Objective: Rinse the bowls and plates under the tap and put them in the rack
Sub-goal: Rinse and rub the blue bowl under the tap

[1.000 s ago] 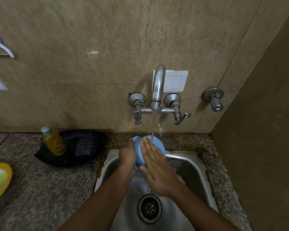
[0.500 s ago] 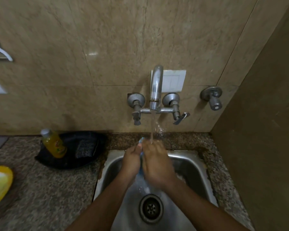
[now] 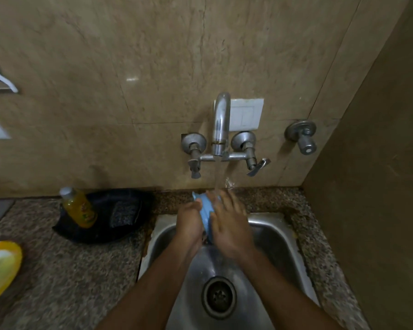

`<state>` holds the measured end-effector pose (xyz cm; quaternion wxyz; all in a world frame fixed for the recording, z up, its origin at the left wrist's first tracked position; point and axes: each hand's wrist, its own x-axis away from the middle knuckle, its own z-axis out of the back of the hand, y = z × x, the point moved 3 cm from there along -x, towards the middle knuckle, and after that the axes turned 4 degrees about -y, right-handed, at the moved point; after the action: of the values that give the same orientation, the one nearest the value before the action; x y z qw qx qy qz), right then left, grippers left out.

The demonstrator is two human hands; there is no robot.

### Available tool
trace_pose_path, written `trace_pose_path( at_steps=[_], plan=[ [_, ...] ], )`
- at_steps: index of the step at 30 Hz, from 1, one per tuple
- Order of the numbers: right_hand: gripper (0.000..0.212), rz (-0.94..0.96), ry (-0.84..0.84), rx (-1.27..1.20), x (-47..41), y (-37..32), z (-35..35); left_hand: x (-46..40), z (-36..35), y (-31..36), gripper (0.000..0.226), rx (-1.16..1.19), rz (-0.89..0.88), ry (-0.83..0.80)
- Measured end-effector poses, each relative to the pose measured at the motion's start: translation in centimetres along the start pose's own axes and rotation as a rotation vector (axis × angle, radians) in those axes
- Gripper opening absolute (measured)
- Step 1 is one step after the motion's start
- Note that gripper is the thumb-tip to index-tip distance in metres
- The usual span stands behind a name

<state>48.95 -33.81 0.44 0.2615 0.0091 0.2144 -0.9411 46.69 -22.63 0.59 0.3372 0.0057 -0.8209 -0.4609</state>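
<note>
Surface (image 3: 57, 270): speckled stone; sink (image 3: 267, 234) at its back right corner.
Tap (image 3: 221, 122): running.
Right hand (image 3: 229, 225): fingers flat against dish.
Left hand (image 3: 190, 225): fingers curled, gripping dish.
Dish (image 3: 204, 210): blue, on edge between both hands, under stream.

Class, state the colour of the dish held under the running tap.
Light blue. The dish shows in the head view, between the hands.
</note>
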Motion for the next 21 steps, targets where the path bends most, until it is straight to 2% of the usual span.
trace_pose_path(
  at_steps=[3,4,5,6,8,9,11,13,15,18,20,21],
  plan=[
    [0.067,0.334,0.0,0.12,1.9,-0.6,-0.1,-0.2,0.2,0.4,0.036,0.156,0.006,-0.014],
    [0.065,0.372,0.003,0.141,2.0,0.3,0.4,-0.2,0.3,0.2,0.036,0.216,0.037,-0.018],
    [0.059,0.314,0.04,0.082,1.7,1.4,0.3,0.1,0.1,0.0,0.035,0.265,0.071,-0.019],
    [0.051,0.165,0.139,-0.107,1.6,2.4,0.3,0.2,-0.2,-0.2,0.033,0.315,0.088,-0.024],
    [0.037,-0.249,0.344,-0.664,2.1,3.2,-0.2,0.2,-0.9,-0.4,0.029,0.405,0.111,-0.022],
    [0.035,-0.376,0.383,-0.882,2.5,2.8,-0.5,0.2,-1.0,-0.4,0.028,0.437,0.116,-0.007],
    [0.042,-0.444,0.317,-1.126,2.7,1.9,-1.3,0.0,-1.1,-0.6,0.031,0.489,0.133,0.001],
    [0.057,-0.449,0.242,-1.19,2.4,1.5,-1.7,-0.1,-0.7,-0.9,0.037,0.517,0.177,0.014],
    [0.066,-0.447,0.191,-1.049,2.2,1.0,-1.9,-0.3,-0.1,-1.3,0.042,0.503,0.198,0.032],
    [0.074,-0.309,0.109,-0.578,2.4,-0.8,-1.4,0.6,-0.4,-2.1,0.037,0.524,0.151,0.104],
    [0.074,-0.161,0.153,-0.355,1.8,-1.8,-0.4,1.2,-0.6,-2.8,0.024,0.575,0.089,0.171],
    [0.071,-0.128,0.192,-0.3,1.2,-2.2,0.3,1.7,-0.7,-3.1,0.022,0.634,0.117,0.168]
  ],
)
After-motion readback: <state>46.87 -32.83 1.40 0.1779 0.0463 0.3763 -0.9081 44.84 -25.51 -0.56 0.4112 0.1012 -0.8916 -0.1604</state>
